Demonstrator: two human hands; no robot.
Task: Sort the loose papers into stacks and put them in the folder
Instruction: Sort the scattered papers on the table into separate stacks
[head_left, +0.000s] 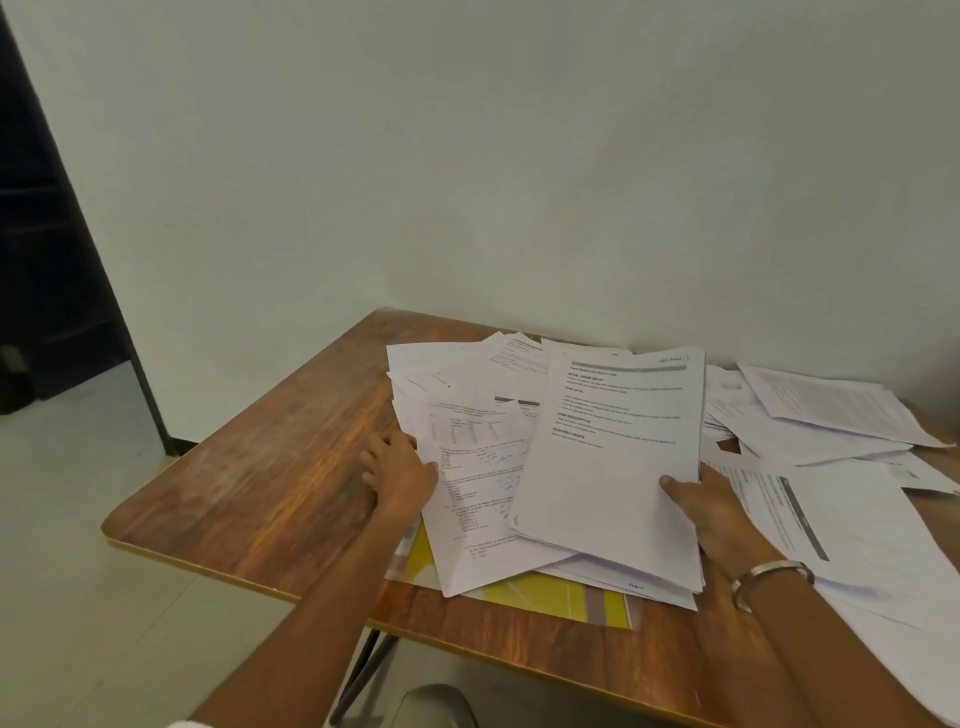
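White sheet (613, 441) w/ "TASK DESCRIPTION", "REQUIRED PROPS" in right-hand (711, 512) grip; left hand (400, 473) flat on papers (467, 467).

A yellow folder (545, 592) lies mostly hidden under loose papers (483, 467), only its near edge showing. The left hand (400, 475) is motion-blurred. Print on the sheets is too small to read. The right edge cuts off more papers (857, 530) and the wooden table (260, 478).
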